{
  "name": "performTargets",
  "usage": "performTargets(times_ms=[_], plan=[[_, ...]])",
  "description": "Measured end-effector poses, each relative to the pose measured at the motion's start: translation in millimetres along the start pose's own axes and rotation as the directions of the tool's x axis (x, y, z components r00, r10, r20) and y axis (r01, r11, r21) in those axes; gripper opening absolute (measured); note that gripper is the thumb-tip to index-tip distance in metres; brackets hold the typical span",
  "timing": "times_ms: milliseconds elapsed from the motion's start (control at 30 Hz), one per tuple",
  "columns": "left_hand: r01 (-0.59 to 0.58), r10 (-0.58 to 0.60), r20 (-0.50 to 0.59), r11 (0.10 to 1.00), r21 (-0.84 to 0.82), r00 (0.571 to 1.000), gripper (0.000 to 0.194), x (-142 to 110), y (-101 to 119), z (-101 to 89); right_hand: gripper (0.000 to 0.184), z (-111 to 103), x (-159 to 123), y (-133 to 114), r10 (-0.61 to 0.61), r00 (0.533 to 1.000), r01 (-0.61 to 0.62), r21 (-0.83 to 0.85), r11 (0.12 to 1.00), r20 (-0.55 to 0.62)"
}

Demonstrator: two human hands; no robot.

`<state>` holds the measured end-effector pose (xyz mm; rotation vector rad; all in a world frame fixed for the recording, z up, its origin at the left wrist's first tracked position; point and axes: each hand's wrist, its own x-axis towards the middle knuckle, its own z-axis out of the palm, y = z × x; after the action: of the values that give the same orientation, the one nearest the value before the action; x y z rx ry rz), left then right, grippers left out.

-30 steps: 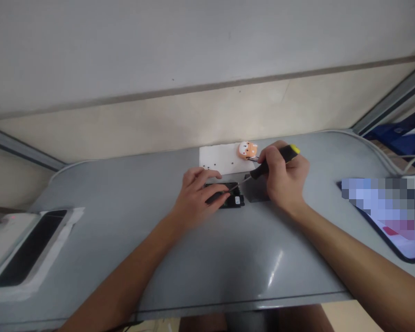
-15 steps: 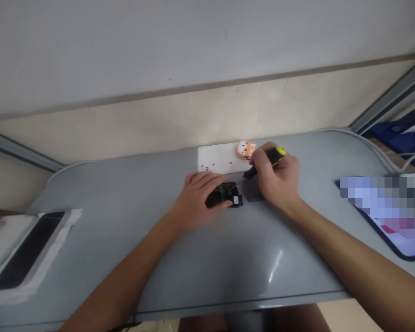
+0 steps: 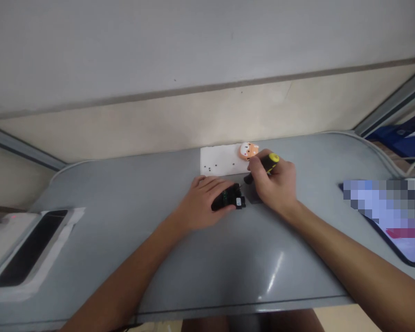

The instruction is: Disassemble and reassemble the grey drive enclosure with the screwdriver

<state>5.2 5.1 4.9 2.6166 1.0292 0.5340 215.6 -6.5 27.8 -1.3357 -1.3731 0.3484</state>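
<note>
Head view: a black device (image 3: 234, 195) with a small white label is being held by the left hand (image 3: 201, 203), its fingers closing around the device along the far and near edges. The device is lying on the grey table (image 3: 207, 272), near the middle; its left portion is being covered by the palm and fingers.

A black-and-yellow screwdriver (image 3: 267, 165) is being gripped in the right hand (image 3: 278, 184), its handle being enclosed by thumb and fingers. The tip is being directed at the device's right end; whether contact is being made cannot be told.

A dark flat piece (image 3: 251, 194), just right of the device, is being partly hidden by the right hand. Beyond the device, a white sheet (image 3: 224, 159) is being occupied by small dark bits (image 3: 216, 165) and, at its right end, by an orange-and-white animal-faced case (image 3: 247, 151), whose near side is being overlapped by the right hand.

At far left, a black slab (image 3: 31, 249) is being displayed on white material; at far right, a lit screen (image 3: 383, 219). The right rear edge is being skirted by a pale cable (image 3: 368, 146).
</note>
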Motion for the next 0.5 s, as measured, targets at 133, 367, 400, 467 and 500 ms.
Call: performTargets(times_ms=[133,367,400,467,500], plan=[[-0.007,0.007,0.002,1.000,-0.004,1.000,0.047,-0.7,-0.2,0.9,0.030,-0.3,0.0,2.1,-0.011,1.000,0.011,-0.017,1.000,-0.004],[-0.026,0.026,-0.005,1.000,-0.007,1.000,0.046,-1.5,-0.3,1.7,0.030,-0.4,-0.2,3.5,0.000,1.000,-0.001,-0.031,1.000,-0.012],[-0.029,0.029,-0.008,1.000,-0.005,1.000,0.046,-1.5,-0.5,1.9,0.030,-0.3,-0.3,3.3,-0.001,1.000,0.000,-0.033,0.999,-0.012],[-0.033,0.033,-0.013,0.999,-0.002,0.999,0.046,-1.5,-0.9,2.2,0.030,-0.4,-0.5,2.8,0.000,1.000,0.000,-0.034,0.999,-0.009],[-0.034,0.034,-0.016,0.999,-0.001,0.999,0.046,-1.4,-1.0,2.4,0.030,-0.5,-0.6,2.4,0.000,1.000,0.000,-0.034,0.999,-0.006]])
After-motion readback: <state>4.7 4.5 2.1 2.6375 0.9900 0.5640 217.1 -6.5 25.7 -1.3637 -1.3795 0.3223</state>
